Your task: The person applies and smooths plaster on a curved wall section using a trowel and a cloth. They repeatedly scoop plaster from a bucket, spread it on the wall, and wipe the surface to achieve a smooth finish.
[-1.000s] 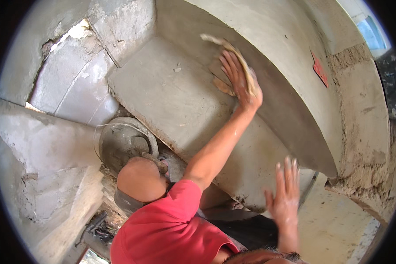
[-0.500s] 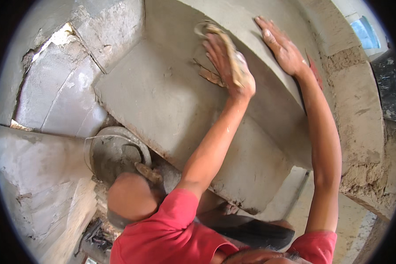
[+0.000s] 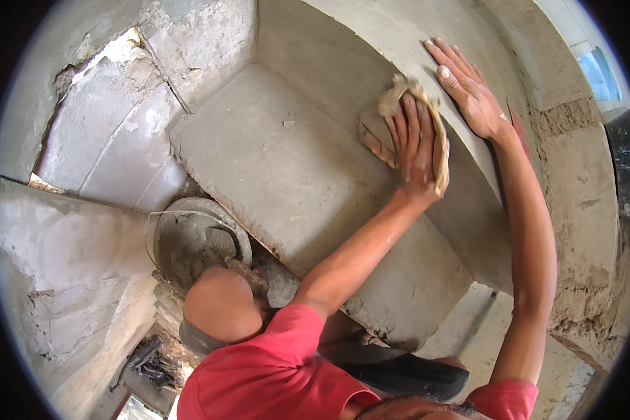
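Note:
My left hand (image 3: 416, 143) presses a tan, mud-stained cloth or thin foam piece (image 3: 441, 157) against the curved side of a grey plastered wall (image 3: 343, 63). The piece's edges stick out around my fingers and palm; its exact kind I cannot make out. Further right, my right hand (image 3: 472, 98) lies flat on the wall's smooth top (image 3: 399, 35), fingers stretched out and holding nothing. Below both hands runs a smooth grey plastered step (image 3: 273, 161) with a rough lower edge.
Beside the step stands a round, mortar-smeared bucket (image 3: 178, 245) with a thin wire handle. A bent knee (image 3: 224, 301) is close to it. Broken plaster with a gap (image 3: 119, 52) lies at the upper left. Behind my right wrist shows a red object (image 3: 518, 129), partly hidden.
My left hand and the tan piece have moved down and to the right along the wall. My right hand stays flat on the top; the whole view has shifted slightly.

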`<state>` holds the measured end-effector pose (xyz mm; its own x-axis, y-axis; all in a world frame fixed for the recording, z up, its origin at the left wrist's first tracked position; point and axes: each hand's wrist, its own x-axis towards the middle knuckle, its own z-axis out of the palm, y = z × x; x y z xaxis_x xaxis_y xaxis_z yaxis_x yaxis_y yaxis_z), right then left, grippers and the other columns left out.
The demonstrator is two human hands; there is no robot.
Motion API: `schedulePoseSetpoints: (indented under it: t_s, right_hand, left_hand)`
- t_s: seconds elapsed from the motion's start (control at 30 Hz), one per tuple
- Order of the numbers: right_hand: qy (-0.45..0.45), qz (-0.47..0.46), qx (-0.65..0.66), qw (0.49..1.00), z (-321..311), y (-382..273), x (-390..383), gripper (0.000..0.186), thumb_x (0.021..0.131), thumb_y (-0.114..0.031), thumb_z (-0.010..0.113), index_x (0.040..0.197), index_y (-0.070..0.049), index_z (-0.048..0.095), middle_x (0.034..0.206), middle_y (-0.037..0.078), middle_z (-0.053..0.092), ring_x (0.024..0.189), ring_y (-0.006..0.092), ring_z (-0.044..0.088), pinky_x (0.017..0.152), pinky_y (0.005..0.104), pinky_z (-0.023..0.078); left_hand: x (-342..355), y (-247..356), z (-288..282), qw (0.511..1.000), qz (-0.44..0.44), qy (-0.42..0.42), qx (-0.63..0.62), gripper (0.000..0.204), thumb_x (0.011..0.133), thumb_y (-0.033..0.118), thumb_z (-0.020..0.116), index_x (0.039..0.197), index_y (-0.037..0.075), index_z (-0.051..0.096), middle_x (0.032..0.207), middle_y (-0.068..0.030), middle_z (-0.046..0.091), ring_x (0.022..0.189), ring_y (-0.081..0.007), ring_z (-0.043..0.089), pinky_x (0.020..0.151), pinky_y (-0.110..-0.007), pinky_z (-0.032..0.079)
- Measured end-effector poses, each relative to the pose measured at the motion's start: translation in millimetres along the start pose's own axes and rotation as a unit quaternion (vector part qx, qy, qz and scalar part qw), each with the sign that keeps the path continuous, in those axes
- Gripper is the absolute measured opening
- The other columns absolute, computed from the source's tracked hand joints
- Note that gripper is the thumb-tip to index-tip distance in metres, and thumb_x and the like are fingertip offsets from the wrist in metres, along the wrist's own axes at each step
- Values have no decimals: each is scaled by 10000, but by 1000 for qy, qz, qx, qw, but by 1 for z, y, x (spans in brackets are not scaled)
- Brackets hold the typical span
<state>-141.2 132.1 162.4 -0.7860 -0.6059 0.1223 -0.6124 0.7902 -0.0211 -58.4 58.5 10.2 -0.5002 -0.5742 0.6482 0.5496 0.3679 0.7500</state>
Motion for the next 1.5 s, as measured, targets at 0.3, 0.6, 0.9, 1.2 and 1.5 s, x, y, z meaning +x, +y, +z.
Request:
schedulePoseSetpoints:
  t_s: [0.3,0.6,0.9,1.2,1.5]
  right_hand:
    - [-9,17,11,1000,0,1,4,714,1106,-699,256,1705,-324,357,1799,36,267,1674,311,164,1357,541,103]
    - [-7,18,-2,1000,-3,-2,5,704,1114,-679,256,1705,-313,362,1798,42,271,1674,315,165,1356,532,108]
    - [-6,15,1,1000,-2,-4,2,703,1112,-681,264,1707,-318,356,1797,33,275,1673,314,169,1359,529,102]
    - [3,14,13,1000,0,-1,4,715,1102,-699,281,1697,-316,382,1788,50,296,1667,325,190,1358,514,113]
    - [-7,33,13,999,-3,-6,3,750,1098,-724,256,1695,-292,391,1791,30,290,1670,307,187,1357,514,112]
  left_hand:
    - [0,-3,-1,1000,-26,-12,-6,724,1148,334,326,1707,-77,120,1768,-355,64,1626,-577,43,1300,-668,28]
    - [14,-19,-6,999,5,41,-32,666,1156,316,323,1707,-41,208,1776,-319,117,1626,-574,69,1282,-720,52]
    - [10,-30,-2,997,-19,-29,64,670,1172,293,346,1722,-22,131,1807,-250,64,1661,-464,81,1335,-583,100]
    - [25,-22,-10,999,-18,39,12,661,1173,289,361,1716,-31,163,1784,-292,129,1645,-513,86,1319,-630,68]
    - [47,-38,-19,998,-43,52,-6,707,1160,385,309,1709,-44,194,1769,-337,117,1633,-559,71,1293,-689,33]
